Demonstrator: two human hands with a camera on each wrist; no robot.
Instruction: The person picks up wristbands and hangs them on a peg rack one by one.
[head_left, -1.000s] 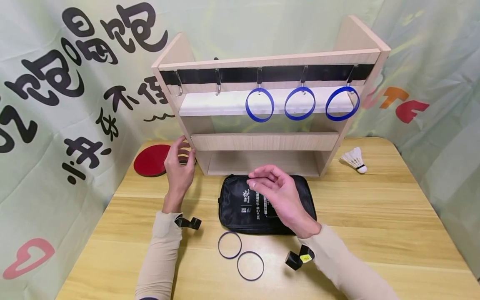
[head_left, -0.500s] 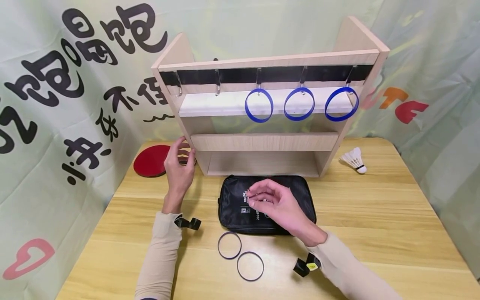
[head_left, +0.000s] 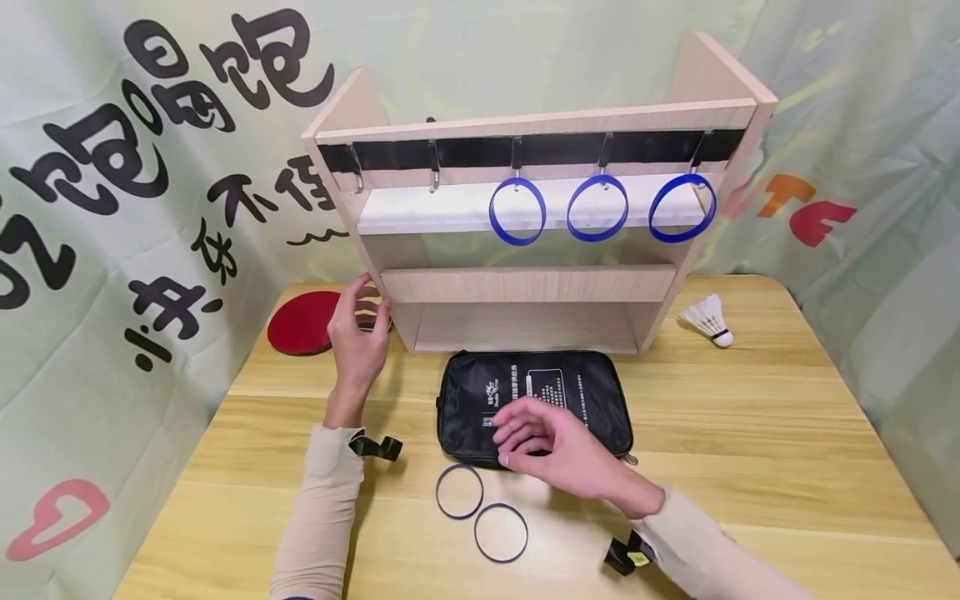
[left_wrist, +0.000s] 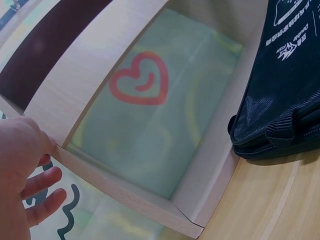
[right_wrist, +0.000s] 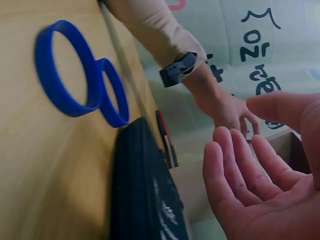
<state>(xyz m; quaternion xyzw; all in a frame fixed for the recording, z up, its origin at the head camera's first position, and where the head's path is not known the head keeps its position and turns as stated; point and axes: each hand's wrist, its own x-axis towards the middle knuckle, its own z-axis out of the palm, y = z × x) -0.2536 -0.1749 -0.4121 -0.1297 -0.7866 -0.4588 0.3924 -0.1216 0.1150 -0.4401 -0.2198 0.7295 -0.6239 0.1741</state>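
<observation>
My left hand point(head_left: 358, 337) touches the outer left side of a pale wooden shelf point(head_left: 525, 285). In the left wrist view its fingertips point(left_wrist: 47, 202) are spread loosely beside the side board point(left_wrist: 120, 192). My right hand point(head_left: 558, 446), holding nothing, hovers over the front edge of a black zip case point(head_left: 468, 392), its fingers bent loosely. Two thin blue rings point(head_left: 501, 533) lie on the table in front of the case; they also show in the right wrist view as blue bands point(right_wrist: 47, 62). Three more blue rings point(head_left: 517, 242) hang from hooks on the shelf's upper rail.
The two left hooks point(head_left: 435, 171) on the black strip point(head_left: 480, 152) carry nothing. A red table tennis bat point(head_left: 302, 323) lies behind my left hand, partly hidden by it. A shuttlecock point(head_left: 707, 321) lies right of the shelf. Printed cloth point(head_left: 180, 400) hangs around the wooden table point(head_left: 750, 467).
My right hand has drawn back from the middle of the black case toward its front edge, uncovering more of the white print. The left hand stays at the shelf's side.
</observation>
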